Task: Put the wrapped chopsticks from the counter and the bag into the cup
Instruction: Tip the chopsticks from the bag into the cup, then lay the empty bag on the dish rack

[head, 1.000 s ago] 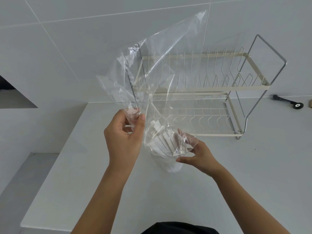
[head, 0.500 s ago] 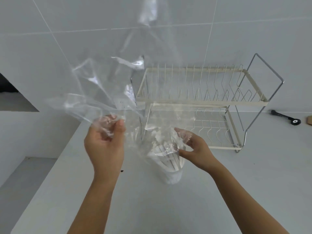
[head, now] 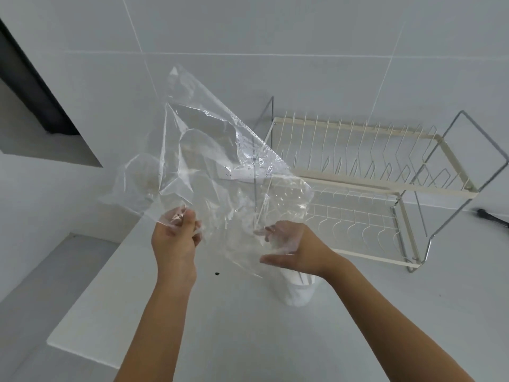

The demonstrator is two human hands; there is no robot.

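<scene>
A clear plastic bag [head: 209, 161] hangs crumpled in the air above the white counter [head: 248, 326]. My left hand [head: 176, 241] pinches its lower left edge. My right hand [head: 292, 244] is spread open behind the bag's lower right corner, fingers apart; whether it touches the film I cannot tell. Just below that hand stands the white cup [head: 298, 292], with the white wrapped chopsticks [head: 301, 278] showing at its rim, mostly hidden by my wrist. The bag looks empty.
A cream two-tier wire dish rack [head: 366, 186] stands on the counter behind the cup. A black tool [head: 493, 217] lies at the far right. A small dark speck [head: 216, 273] is on the counter. The counter's left edge [head: 91, 285] drops to a lower floor.
The bag has swung down and rightward in front of me. My right hand has opened and lifted off the cup's rim. My view has shifted, putting the cup lower right.
</scene>
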